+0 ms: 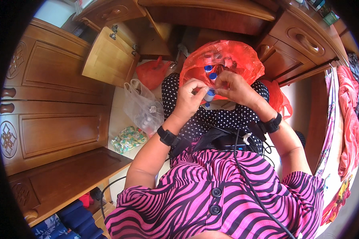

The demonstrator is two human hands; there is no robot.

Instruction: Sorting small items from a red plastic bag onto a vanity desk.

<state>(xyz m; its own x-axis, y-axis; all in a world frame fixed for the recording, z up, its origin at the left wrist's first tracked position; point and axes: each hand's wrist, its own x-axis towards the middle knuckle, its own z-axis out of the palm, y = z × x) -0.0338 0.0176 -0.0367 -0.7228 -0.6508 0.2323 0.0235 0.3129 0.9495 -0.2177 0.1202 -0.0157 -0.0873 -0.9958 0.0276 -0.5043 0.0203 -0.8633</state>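
Over my lap, both hands meet at a small pale bottle with a blue cap (210, 95). My left hand (190, 95) is closed, its thumb and forefinger pinched at the bottle's left side near the top. From the right, my right hand (234, 88) pinches at the same cap, its fingertips partly hidden. Just beyond my fingers, two more blue caps (213, 76) show at the mouth of a red plastic bag (223, 53), which stands between my knees. Below the held bottle another small blue piece (207, 105) is visible.
A clear plastic bag (141, 101) and a green patterned cloth (128, 139) lie on the floor at left, with another red bag (153, 71) behind. An open cabinet door (109, 55) juts out at far left. Wooden drawers (303, 40) stand at right. A black cable (247, 179) crosses my front.
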